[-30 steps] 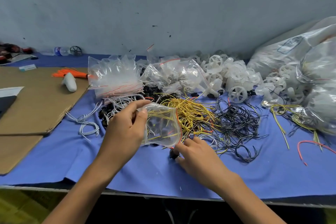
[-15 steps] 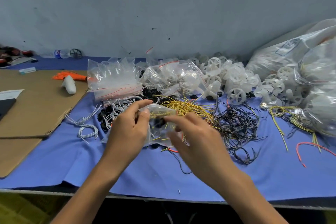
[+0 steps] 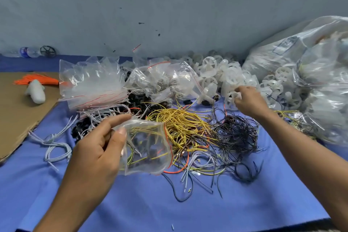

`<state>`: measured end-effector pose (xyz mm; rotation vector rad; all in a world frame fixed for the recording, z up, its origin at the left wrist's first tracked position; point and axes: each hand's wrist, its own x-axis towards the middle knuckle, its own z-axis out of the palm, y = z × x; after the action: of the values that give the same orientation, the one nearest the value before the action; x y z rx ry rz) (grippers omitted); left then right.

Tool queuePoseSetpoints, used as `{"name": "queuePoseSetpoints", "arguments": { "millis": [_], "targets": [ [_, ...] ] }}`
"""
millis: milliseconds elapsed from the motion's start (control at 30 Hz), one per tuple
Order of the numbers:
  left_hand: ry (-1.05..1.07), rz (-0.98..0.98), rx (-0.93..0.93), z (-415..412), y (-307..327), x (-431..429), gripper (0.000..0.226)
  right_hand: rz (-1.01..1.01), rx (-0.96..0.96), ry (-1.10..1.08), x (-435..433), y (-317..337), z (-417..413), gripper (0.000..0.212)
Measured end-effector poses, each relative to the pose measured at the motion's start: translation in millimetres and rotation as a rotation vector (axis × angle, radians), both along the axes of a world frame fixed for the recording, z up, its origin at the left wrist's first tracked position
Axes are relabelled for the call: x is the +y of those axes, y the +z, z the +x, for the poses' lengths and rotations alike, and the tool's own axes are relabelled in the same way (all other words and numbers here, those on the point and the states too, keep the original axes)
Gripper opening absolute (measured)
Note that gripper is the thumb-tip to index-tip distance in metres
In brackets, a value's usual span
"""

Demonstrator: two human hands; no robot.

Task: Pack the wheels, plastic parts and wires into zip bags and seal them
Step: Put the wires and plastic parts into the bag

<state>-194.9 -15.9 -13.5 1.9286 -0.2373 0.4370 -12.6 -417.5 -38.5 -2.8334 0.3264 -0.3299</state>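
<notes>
- Since half a second ago, my right hand (image 3: 248, 100) has left the zip bag (image 3: 148, 145) and now curls its fingers on one white wheel (image 3: 231, 98), far right.
- My left hand (image 3: 94, 149) pinches that single zip bag above the desk (image 3: 150, 203), beside the yellow wires (image 3: 180, 124).
- Hands well apart.

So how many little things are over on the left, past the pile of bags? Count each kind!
Orange bundle: 1
White plastic piece: 1
Water bottle: 1
Black wheel: 1
Total: 4
</notes>
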Motion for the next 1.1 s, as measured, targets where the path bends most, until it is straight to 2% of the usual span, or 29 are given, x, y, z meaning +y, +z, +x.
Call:
{"name": "queuePoseSetpoints", "arguments": {
  "millis": [100, 200, 300, 400, 433, 533, 600, 700, 800, 900, 1000, 1100],
  "targets": [
    [0.006, 0.011, 0.01, 6, -3, 3, 0.032, 0.024, 0.122, 0.008, -10, -24, 27, 0.058],
    [-0.006, -0.015, 0.032, 13, -4, 4, 0.043, -0.007, 0.007, -0.027, -14, -32, 44, 0.039],
    [-0.009, -0.031, 0.033, 19, -5, 1, 0.044, -0.217, -0.013, -0.023, -19, -25, 50, 0.026],
    [-0.011, -0.032, 0.019, 22, -7, -4, 0.044, -0.355, -0.156, -0.083, -34, -14, 57, 0.019],
    [-0.017, -0.036, 0.019, 22, -8, -5, 0.044, -0.351, -0.129, -0.095, -41, -10, 61, 0.02],
    [-0.012, -0.024, 0.022, 20, -9, -3, 0.044, -0.334, 0.192, -0.083, -62, 1, 68, 0.033],
    [-0.002, -0.009, 0.026, 20, -9, -3, 0.043, -0.308, 0.182, -0.051, -71, 1, 62, 0.033],
    [0.003, -0.002, 0.025, 16, -9, -3, 0.034, -0.22, 0.068, 0.031, -73, 9, 41, 0.027],
    [-0.014, 0.009, 0.06, 12, -6, -4, 0.034, -0.151, -0.004, 0.097, -62, 34, 10, 0.031],
    [-0.016, 0.013, 0.081, 10, -2, -5, 0.032, 0.002, -0.102, 0.216, -42, 64, -36, 0.029],
    [0.003, 0.064, 0.04, 8, -1, -6, 0.028, 0.363, -0.165, 0.433, -11, 90, -98, 0.028],
    [0.04, 0.089, 0.02, 9, -3, -6, 0.024, 0.811, -0.113, 0.622, 28, 103, -154, 0.021]
  ]
}}
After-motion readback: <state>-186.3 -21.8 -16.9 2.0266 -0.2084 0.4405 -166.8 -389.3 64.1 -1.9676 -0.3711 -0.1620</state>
